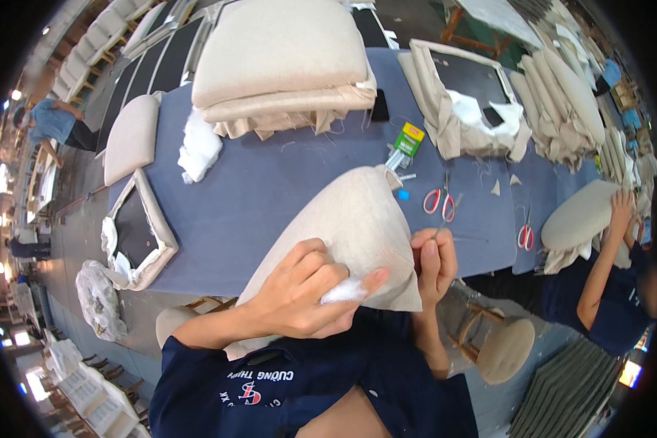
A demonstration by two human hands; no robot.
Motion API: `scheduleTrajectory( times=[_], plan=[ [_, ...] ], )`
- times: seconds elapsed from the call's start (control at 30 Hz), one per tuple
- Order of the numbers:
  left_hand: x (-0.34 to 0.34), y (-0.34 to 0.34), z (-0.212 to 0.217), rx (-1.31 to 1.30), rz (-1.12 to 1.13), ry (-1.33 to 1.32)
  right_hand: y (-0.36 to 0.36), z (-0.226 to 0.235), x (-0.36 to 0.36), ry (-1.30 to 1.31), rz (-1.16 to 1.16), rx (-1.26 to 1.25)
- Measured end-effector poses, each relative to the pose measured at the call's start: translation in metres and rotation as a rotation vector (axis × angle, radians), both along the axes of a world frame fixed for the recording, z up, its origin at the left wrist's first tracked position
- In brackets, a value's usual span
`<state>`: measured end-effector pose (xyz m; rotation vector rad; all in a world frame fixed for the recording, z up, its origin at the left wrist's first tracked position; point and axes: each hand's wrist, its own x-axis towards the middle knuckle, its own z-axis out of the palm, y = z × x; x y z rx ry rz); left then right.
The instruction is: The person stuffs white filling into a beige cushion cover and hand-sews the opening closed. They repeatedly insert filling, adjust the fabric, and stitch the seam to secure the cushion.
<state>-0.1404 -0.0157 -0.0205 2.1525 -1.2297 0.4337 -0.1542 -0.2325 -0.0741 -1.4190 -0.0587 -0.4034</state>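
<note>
A beige fabric cushion (358, 226) stands tilted against the near edge of the blue-covered table (255, 197), right in front of me. My left hand (306, 285) lies over its lower side, fingers curled on a tuft of white stuffing (343, 292) pressed against the cover's lower edge. My right hand (434, 263) grips the cushion's right edge with closed fingers. A thin metal tip seems to stick up from those fingers; I cannot tell what it is.
Red-handled scissors (439, 202) and a green-and-yellow pack (407, 142) lie beyond the cushion, with a second pair of scissors (525, 235) further right. Stacked cushions (285, 66) and loose stuffing (199, 150) sit at the back. At right a co-worker (598, 292) handles another cushion (580, 215).
</note>
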Motion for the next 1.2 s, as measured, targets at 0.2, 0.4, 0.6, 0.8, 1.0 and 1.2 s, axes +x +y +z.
scheduleTrajectory(
  times=[0.2,0.4,0.6,0.8,1.0,1.2],
  plan=[
    [0.007,0.002,0.001,-0.104,0.007,0.26,0.002,-0.005,0.0,0.005,-0.018,0.051],
    [0.022,-0.001,0.007,-0.17,-0.03,0.37,0.005,-0.005,0.0,-0.01,-0.003,0.017],
    [0.009,0.0,-0.001,-0.212,0.018,0.242,0.001,-0.011,0.001,0.0,-0.036,0.041],
    [-0.005,0.014,-0.013,-0.268,0.031,0.118,0.004,-0.014,-0.004,0.138,-0.11,-0.072],
    [0.003,0.007,0.0,-0.265,-0.012,0.295,-0.017,-0.04,0.009,-0.106,-0.109,-0.204],
    [0.0,0.008,-0.021,-0.346,0.012,0.289,-0.016,-0.027,0.015,-0.179,-0.132,-0.514]
  ],
)
